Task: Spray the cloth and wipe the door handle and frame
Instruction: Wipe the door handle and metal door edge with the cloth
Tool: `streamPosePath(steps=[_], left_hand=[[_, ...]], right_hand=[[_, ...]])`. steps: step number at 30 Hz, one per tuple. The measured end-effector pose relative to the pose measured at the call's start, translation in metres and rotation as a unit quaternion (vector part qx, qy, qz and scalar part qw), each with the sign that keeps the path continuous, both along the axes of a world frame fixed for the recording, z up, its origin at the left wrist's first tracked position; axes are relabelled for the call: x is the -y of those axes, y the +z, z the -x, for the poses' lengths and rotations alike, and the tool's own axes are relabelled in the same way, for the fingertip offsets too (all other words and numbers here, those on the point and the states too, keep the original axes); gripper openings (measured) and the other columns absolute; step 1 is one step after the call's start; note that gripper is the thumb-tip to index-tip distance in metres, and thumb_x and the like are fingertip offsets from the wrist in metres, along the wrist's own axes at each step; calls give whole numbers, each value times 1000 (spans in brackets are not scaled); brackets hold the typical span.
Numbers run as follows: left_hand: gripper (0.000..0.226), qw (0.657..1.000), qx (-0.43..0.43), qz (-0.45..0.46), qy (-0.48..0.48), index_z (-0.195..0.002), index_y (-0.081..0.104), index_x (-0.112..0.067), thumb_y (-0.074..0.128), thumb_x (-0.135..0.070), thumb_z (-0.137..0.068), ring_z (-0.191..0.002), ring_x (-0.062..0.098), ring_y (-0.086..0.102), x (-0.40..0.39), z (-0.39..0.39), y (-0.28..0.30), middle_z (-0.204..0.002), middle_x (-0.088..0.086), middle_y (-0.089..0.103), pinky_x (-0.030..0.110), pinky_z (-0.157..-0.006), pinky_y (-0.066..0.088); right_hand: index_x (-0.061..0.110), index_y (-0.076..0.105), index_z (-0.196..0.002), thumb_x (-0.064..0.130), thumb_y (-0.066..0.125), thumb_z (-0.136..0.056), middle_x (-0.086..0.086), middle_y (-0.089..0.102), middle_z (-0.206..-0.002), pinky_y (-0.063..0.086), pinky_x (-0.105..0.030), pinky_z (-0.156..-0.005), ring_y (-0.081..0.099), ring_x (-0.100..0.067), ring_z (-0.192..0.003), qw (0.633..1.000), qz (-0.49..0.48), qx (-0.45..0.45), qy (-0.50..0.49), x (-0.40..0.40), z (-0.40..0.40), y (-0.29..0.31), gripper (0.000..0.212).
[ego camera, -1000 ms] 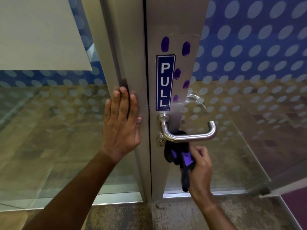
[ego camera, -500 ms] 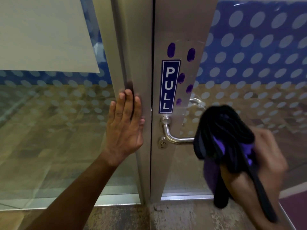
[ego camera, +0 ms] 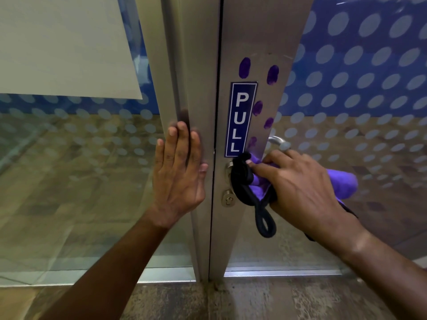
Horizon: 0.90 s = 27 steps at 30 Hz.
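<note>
Cloth is soft, light, floppy — a black loop dangles below it, so I bunch it in my palm rather than pinch an edge. My right hand grips it closed, pressed over the door handle just under the PULL sign. My left hand lies flat and open on the frame, bracing. Half a second ago the cloth was lifted off, right of the handle — now it's back on it. Purple smudges above remain unwiped.
</note>
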<state>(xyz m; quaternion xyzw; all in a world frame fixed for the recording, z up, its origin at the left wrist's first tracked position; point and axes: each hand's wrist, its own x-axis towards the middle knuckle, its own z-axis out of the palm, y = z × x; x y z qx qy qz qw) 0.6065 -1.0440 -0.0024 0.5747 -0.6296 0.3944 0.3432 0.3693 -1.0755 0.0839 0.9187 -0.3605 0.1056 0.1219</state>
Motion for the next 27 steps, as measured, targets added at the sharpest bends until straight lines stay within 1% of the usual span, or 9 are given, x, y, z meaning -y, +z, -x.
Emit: streamPosePath(steps=[4, 6, 8, 10, 13, 16, 20, 23, 27], left_hand=[[67, 1000, 0, -6, 0, -156, -12, -12, 26, -34, -105, -152, 23, -19, -2, 0, 1, -163, 6, -26, 41, -124, -10], [68, 1000, -2, -13, -3, -155, -13, -12, 27, -34, -105, -152, 22, -20, -3, 0, 2, -163, 5, -27, 41, -124, -10], [68, 1000, -3, -14, -1, -155, -14, -12, 27, -34, -105, -152, 22, -20, -4, 1, 2, -162, 5, -28, 40, -124, -11], [68, 1000, -7, -19, -1, -155, -14, -13, 27, -34, -105, -152, 21, -21, -5, 1, 4, -162, 5, -28, 40, -124, -11], [69, 1000, -4, -22, -7, -155, -14, -13, 28, -33, -105, -152, 20, -21, -7, 1, 5, -162, 4, -29, 40, -124, -11], [69, 1000, -3, -23, -3, -155, -15, -14, 28, -33, -105, -151, 20, -22, -7, 1, 5, -162, 3, -30, 39, -124, -11], [70, 999, -12, -31, 1, -155, -16, -13, 29, -33, -104, -151, 19, -23, -7, 2, 6, -161, 3, -31, 39, -124, -11], [71, 999, -12, -36, -6, -155, -17, -13, 29, -33, -104, -151, 19, -23, -8, 2, 6, -161, 3, -32, 40, -124, -12], [70, 999, -11, -36, -10, -155, -17, -13, 27, -33, -105, -151, 19, -24, -8, 1, 8, -161, 3, -32, 39, -124, -13]], right_hand=[[29, 67, -108, 35, 66, -81, 0, 67, -100, 44, -38, -72, 60, -29, -89, 999, -40, 2, -27, -4, -1, 7, 28], [26, 69, -110, 33, 74, -76, -2, 66, -100, 43, -39, -70, 59, -30, -87, 997, -64, 31, -26, -7, 1, 8, 35], [25, 66, -123, 30, 78, -72, -5, 64, -107, 44, -40, -68, 57, -32, -90, 999, -38, 24, 4, -10, -2, 4, 52], [26, 62, -128, 29, 64, -78, -6, 62, -112, 41, -40, -68, 56, -33, -92, 999, 17, -13, 49, -16, -12, 3, 50], [27, 67, -114, 28, 36, -84, -5, 58, -111, 37, -41, -69, 53, -30, -93, 993, 53, -70, 84, -21, -33, 8, 44], [26, 70, -106, 29, 44, -83, -6, 57, -109, 40, -39, -70, 54, -28, -91, 993, 29, -95, 62, -23, -38, 11, 35], [27, 60, -127, 31, 60, -86, -6, 59, -110, 50, -40, -78, 59, -31, -96, 994, -67, -84, -6, -23, -24, 15, 41], [26, 59, -126, 35, 57, -86, -6, 60, -111, 50, -41, -79, 60, -31, -96, 994, -70, -87, -18, -27, -25, 15, 41], [25, 67, -104, 44, 41, -75, -5, 57, -108, 39, -39, -71, 54, -27, -90, 997, -24, -69, 17, -32, -39, 13, 44]])
